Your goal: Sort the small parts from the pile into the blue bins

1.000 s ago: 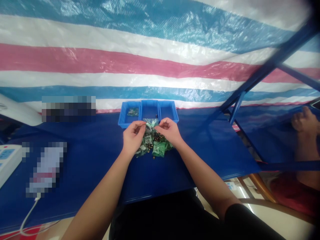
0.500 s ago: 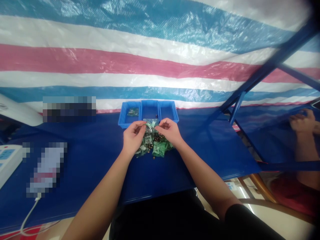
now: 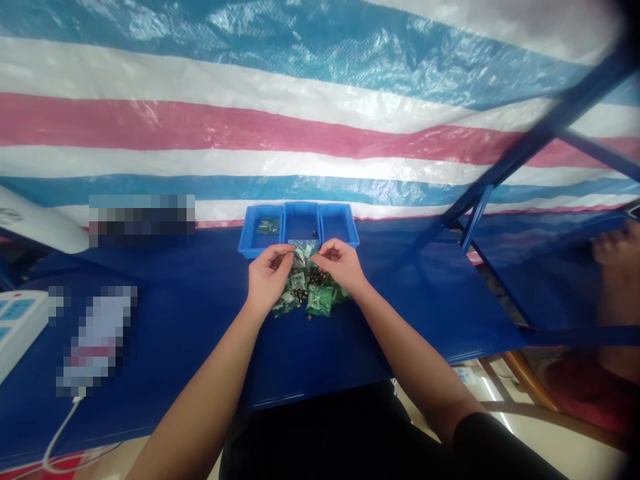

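A striped plastic sheet [image 3: 300, 120] hangs behind a blue counter [image 3: 190, 360], and the work sits at the middle of that counter. The clear bag [image 3: 304, 247] is between the two hands, just inward of the left hand [image 3: 270, 277] and just inward of the right hand [image 3: 343, 267]. Each hand pinches it at its own side between thumb and fingertips, so neither looks nearer than the other. Its top edge runs crosswise, from one hand to the other; its lower part merges with what lies beneath, so which way it is longer I cannot tell.

Below the bag and between the wrists lies a heap of small packets [image 3: 298, 283] mixed with dark little pieces. A green packet [image 3: 320, 300] sits at the near side of that heap, closer to the right hand.

Just beyond the hands stand three blue bins, side by side. The left bin [image 3: 249, 241], past the left hand, holds a greenish packet [image 3: 269, 226]; the middle bin [image 3: 301, 217] is straight ahead of the bag, with a small dark piece [image 3: 315, 234] in it; the right bin [image 3: 339, 223] is past the right hand.

Well to the left of the left hand are a white cord [image 3: 56, 427] and a power strip [image 3: 25, 313]. Far out beyond the right hand is another person's hand [image 3: 617, 250], blurred.
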`<state>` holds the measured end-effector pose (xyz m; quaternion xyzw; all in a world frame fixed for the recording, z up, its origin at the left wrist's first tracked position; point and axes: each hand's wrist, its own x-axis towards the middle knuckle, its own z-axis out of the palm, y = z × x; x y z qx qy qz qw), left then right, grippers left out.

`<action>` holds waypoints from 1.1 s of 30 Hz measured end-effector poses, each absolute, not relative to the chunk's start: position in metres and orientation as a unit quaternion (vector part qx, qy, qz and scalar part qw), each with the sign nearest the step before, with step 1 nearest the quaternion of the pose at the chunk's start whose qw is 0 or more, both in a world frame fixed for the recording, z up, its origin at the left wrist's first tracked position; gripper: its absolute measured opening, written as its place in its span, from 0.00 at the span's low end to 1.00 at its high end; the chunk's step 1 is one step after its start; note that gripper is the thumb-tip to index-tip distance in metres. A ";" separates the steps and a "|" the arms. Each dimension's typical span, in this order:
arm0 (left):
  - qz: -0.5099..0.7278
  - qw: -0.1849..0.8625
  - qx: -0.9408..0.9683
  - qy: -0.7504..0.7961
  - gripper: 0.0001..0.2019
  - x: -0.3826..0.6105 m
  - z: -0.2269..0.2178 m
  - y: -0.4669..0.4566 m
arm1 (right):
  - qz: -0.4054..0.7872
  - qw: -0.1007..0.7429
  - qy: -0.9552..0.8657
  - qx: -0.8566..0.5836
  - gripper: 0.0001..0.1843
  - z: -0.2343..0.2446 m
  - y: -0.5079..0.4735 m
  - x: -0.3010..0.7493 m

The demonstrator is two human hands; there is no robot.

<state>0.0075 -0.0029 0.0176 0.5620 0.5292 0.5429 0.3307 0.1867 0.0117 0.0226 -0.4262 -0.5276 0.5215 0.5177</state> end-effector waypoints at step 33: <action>0.548 0.371 0.536 0.524 0.12 0.007 0.018 -0.001 | 0.540 0.505 -0.532 -0.413 0.15 0.019 0.012 0.187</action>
